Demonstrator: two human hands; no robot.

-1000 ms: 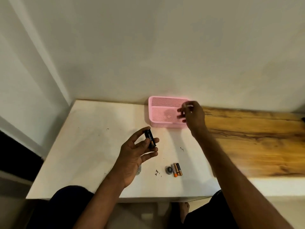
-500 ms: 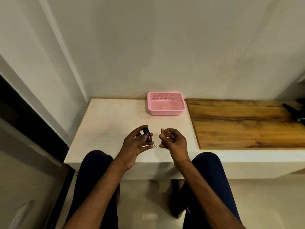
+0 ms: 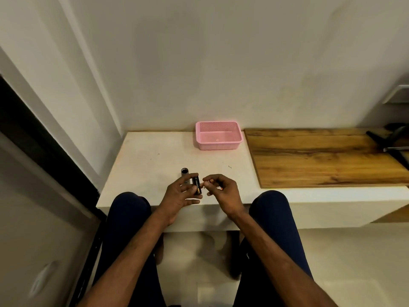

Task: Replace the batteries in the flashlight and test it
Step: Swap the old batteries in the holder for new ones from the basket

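Hands had come together at the near edge of the white table (image 3: 141, 160). A second earlier the right hand (image 3: 223, 192) was stretched far out at the pink basket (image 3: 218, 135); half a second earlier it was back near the left, pinching a small battery. At this moment it sat just beside the left hand (image 3: 179, 196), fingertips closed on that battery (image 3: 212, 181), of which only a copper-orange tip showed.

Left hand's fingers were curled round a dark cylinder with an orange end, a battery or battery holder (image 3: 197, 185); which one could not be told. Its near end pointed at the right fingertips, close but with a gap showing.

Flashlight body (image 3: 184, 172), a grey tube with an open dark mouth, now showed just beyond the left fingers. Whether it was held or standing on the table could not be told.

Judgement: fetching looked done and loading was in hand, with closing and testing still ahead.

Surface: pale top, a few dark specks. Basket stood at the far edge against the wall. Wooden board (image 3: 321, 156) lay to the right, dark tripod legs (image 3: 389, 145) at its far right end. Plain walls; dark doorway at left; tiled floor below the knees.
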